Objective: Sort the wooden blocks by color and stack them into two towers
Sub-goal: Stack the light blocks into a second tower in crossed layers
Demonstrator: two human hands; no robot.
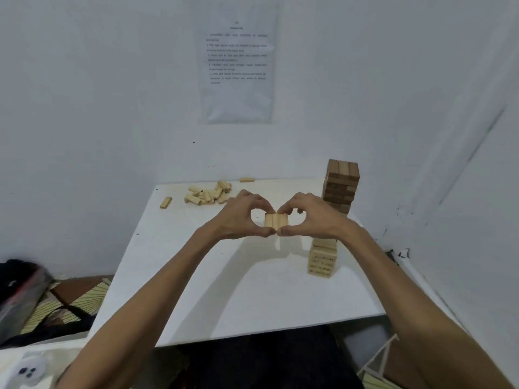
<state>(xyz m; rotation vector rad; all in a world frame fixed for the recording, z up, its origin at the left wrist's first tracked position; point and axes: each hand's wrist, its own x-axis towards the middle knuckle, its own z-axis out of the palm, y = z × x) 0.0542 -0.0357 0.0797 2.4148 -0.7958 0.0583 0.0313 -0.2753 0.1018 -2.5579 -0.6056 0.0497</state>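
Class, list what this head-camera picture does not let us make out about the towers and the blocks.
- Light tower: top hidden by the right hand.
- Its printed marks: too small to read.
- Held blocks: ends covered by fingers of both hands.
- Loose pile: count unclear, overlapping.

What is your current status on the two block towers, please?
Left hand and right hand jointly hold a row of light wooden blocks. Dark brown tower tall; light tower short. Path clear.
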